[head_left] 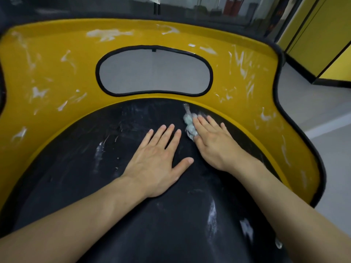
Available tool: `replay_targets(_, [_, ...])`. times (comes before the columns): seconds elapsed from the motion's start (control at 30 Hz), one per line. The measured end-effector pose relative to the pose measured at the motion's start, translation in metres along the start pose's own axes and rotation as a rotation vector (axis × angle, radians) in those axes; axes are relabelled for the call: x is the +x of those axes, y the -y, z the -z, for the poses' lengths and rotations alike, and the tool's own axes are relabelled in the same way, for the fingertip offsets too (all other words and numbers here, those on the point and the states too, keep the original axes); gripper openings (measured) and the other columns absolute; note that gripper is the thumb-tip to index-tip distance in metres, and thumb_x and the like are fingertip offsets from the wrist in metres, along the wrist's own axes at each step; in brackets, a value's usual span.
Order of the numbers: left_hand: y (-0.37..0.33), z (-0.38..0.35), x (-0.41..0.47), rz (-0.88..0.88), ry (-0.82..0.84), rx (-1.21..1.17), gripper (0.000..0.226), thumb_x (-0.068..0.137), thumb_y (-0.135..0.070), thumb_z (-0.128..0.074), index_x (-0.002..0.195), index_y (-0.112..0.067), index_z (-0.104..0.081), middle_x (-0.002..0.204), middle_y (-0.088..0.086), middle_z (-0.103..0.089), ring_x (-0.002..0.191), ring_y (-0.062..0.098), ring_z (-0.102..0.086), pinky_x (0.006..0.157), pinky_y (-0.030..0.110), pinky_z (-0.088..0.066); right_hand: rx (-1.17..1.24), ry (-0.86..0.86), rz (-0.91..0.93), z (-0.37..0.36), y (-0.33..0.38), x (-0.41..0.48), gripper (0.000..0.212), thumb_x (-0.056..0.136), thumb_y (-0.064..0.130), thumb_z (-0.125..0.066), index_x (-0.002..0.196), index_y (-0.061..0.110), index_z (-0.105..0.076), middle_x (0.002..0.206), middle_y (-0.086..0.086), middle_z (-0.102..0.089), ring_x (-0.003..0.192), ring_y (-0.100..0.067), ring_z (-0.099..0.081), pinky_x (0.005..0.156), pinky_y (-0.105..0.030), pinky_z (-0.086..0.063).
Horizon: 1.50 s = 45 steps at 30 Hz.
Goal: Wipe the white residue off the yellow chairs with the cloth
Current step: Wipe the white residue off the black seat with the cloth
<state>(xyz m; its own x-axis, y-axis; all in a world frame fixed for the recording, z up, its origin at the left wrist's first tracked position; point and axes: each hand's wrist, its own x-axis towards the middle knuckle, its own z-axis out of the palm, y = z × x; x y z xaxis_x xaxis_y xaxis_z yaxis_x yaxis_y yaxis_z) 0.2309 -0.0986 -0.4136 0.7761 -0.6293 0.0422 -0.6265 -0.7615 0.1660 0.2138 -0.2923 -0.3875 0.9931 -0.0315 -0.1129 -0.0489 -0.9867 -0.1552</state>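
One yellow chair (47, 76) shows many white smears (106, 34). The left hand (157, 160) lies flat, fingers spread, on the black seat (95, 186). The right hand (214, 141) presses one small cloth (189, 123).

The yellow chair (47, 76) has a glossy curved back with a black-rimmed oval opening and a black seat. White residue (108, 34) streaks the yellow back and smears the seat. A small, crumpled pale cloth (189, 123) lies on the seat near its back edge.
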Motion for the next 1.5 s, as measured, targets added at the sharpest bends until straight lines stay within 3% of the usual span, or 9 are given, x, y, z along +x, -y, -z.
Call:
replay_targets(0.2, [0.000, 0.001, -0.001, 0.000, -0.012, -0.016, 0.083, 0.095, -0.074, -0.008, 0.160, -0.024, 0.007, 0.167, -0.002, 0.014, 0.152, 0.012, 0.018, 0.124, 0.040, 0.005, -0.042, 0.046, -0.021, -0.011, -0.004, -0.103, 0.069, 0.089, 0.057, 0.011, 0.154, 0.036, 0.017, 0.158, 0.023, 0.025, 0.142, 0.001, 0.032, 0.121, -0.037, 0.014])
replay_targets(0.47, [0.000, -0.002, 0.000, 0.003, -0.021, -0.005, 0.082, 0.095, -0.074, -0.008, 0.160, -0.026, 0.005, 0.167, -0.003, 0.012, 0.152, 0.011, 0.017, 0.125, 0.040, 0.005, 0.024, 0.004, -0.101, -0.007, -0.004, 0.012, 0.068, 0.101, 0.061, -0.015, 0.159, 0.030, -0.001, 0.166, 0.012, 0.006, 0.151, -0.012, 0.015, 0.119, -0.054, 0.013])
replay_targets(0.77, [0.000, -0.001, -0.001, -0.005, -0.037, -0.009, 0.083, 0.095, -0.074, -0.007, 0.160, -0.025, 0.006, 0.167, -0.002, 0.012, 0.152, 0.013, 0.017, 0.124, 0.041, 0.005, -0.011, 0.056, -0.077, -0.007, -0.005, -0.101, 0.061, 0.094, 0.060, 0.009, 0.152, 0.045, 0.019, 0.156, 0.027, 0.027, 0.140, 0.003, 0.034, 0.119, -0.044, 0.019])
replay_targets(0.9, [0.000, -0.001, -0.001, -0.002, -0.039, -0.015, 0.085, 0.094, -0.077, -0.008, 0.160, -0.026, 0.003, 0.167, -0.003, 0.011, 0.152, 0.012, 0.016, 0.125, 0.040, 0.004, -0.015, -0.019, -0.117, -0.007, -0.009, -0.017, 0.056, 0.105, 0.045, -0.008, 0.158, 0.033, 0.008, 0.165, 0.014, 0.012, 0.150, -0.012, 0.018, 0.120, -0.053, 0.011])
replay_targets(1.03, [-0.002, 0.002, -0.003, 0.033, -0.053, -0.034, 0.088, 0.092, -0.079, -0.014, 0.161, -0.025, -0.007, 0.168, -0.005, -0.001, 0.153, 0.012, 0.005, 0.125, 0.036, 0.001, 0.012, 0.020, -0.165, -0.002, -0.008, 0.061, 0.056, 0.106, 0.041, -0.013, 0.159, 0.028, -0.001, 0.167, 0.006, 0.005, 0.153, -0.022, 0.009, 0.118, -0.060, 0.008])
replay_targets(1.17, [-0.003, 0.005, -0.003, 0.049, -0.104, -0.015, 0.093, 0.088, -0.080, -0.021, 0.157, -0.018, -0.025, 0.164, -0.002, -0.021, 0.151, 0.016, -0.015, 0.122, 0.036, -0.012, 0.012, -0.022, -0.133, -0.008, -0.009, 0.000, 0.057, 0.106, 0.043, -0.013, 0.159, 0.029, 0.003, 0.166, 0.009, 0.009, 0.152, -0.016, 0.013, 0.120, -0.054, 0.009])
replay_targets(1.3, [-0.002, 0.007, -0.003, 0.049, -0.104, -0.037, 0.093, 0.087, -0.082, -0.023, 0.156, -0.021, -0.028, 0.162, -0.005, -0.023, 0.148, 0.016, -0.017, 0.122, 0.037, -0.015, -0.038, 0.042, -0.099, -0.009, 0.002, -0.111, 0.062, 0.094, 0.055, 0.007, 0.153, 0.038, 0.022, 0.157, 0.021, 0.029, 0.143, -0.004, 0.033, 0.121, -0.044, 0.013])
replay_targets(1.37, [-0.003, 0.007, -0.003, 0.046, -0.102, -0.046, 0.094, 0.086, -0.084, -0.022, 0.157, -0.023, -0.025, 0.163, -0.007, -0.019, 0.150, 0.015, -0.014, 0.122, 0.037, -0.013, -0.070, 0.066, -0.097, -0.010, 0.000, -0.110, 0.066, 0.089, 0.056, 0.012, 0.151, 0.039, 0.025, 0.156, 0.022, 0.032, 0.142, -0.004, 0.035, 0.121, -0.044, 0.014])
replay_targets(1.5, [-0.003, 0.005, -0.002, 0.040, -0.085, -0.055, 0.094, 0.086, -0.085, -0.021, 0.159, -0.025, -0.019, 0.166, -0.009, -0.011, 0.152, 0.012, -0.005, 0.124, 0.034, -0.005, -0.029, -0.038, -0.119, -0.008, -0.007, -0.011, 0.058, 0.105, 0.044, -0.008, 0.158, 0.028, 0.009, 0.165, 0.010, 0.013, 0.151, -0.017, 0.018, 0.120, -0.054, 0.009])
